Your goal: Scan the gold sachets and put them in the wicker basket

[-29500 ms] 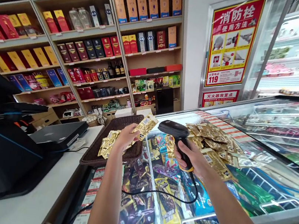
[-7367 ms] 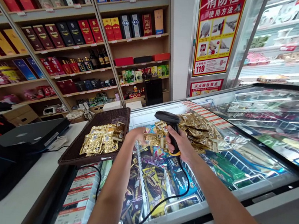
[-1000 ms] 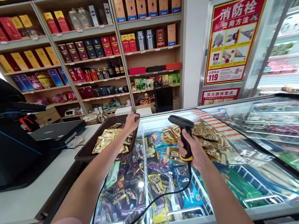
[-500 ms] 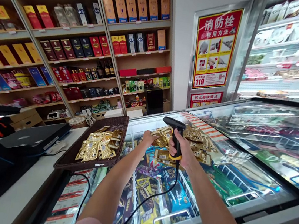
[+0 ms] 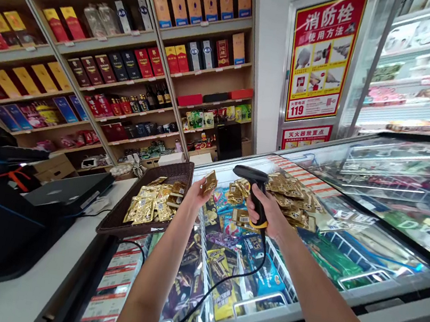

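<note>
— Which step am I on?

— I judge it the scanning step: my left hand (image 5: 196,193) pinches one gold packet (image 5: 209,182) just left of the barcode scanner (image 5: 255,195), which my right hand (image 5: 267,217) grips closed by the handle.

— What does the next move call for?

— Probably turning the packet's barcode toward the scanner; the brown basket (image 5: 136,224) lies farther left, the unsorted pile (image 5: 292,199) just right.
</note>
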{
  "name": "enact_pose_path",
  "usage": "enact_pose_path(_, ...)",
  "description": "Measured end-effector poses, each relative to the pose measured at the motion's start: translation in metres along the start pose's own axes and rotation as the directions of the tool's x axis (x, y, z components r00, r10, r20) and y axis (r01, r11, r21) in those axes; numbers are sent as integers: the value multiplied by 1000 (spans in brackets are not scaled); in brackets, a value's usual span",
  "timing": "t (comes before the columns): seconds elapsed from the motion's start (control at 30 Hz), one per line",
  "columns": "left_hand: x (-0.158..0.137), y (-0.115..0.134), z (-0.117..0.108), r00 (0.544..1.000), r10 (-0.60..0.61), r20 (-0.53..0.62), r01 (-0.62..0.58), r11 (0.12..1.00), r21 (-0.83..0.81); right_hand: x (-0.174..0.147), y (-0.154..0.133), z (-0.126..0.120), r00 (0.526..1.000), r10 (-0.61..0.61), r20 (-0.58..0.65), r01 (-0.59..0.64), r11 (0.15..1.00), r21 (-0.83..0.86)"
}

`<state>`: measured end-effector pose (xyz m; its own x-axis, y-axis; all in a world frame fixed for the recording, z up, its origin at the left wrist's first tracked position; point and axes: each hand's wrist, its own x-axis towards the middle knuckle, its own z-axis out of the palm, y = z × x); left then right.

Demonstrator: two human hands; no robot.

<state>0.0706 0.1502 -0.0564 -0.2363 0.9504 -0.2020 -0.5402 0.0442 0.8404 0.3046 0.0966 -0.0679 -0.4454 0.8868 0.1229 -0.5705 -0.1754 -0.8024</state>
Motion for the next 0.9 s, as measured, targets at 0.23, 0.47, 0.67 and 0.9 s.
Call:
enact_pose_path(0.23, -19, 17, -3, 926, -214, 312, 223, 975, 5, 0, 1, 1, 1000, 4, -14, -5, 999, -43)
enact_pose_path(0.47, -18, 23, -26, 942, -21, 336, -213, 735, 644, -6, 3, 5, 998, 33, 44, -23, 978, -209)
enact_pose_path(0.67, -22, 24, -24, 949, 15, 316, -239, 687, 686, -12, 4, 8, 982, 135, 135, -84, 940, -331)
enact_pose_path(0.9, -22, 25, -27, 960, -10, 278, -203, 659, 724, -11, 5, 7, 978, 141, 152, -75, 924, -376)
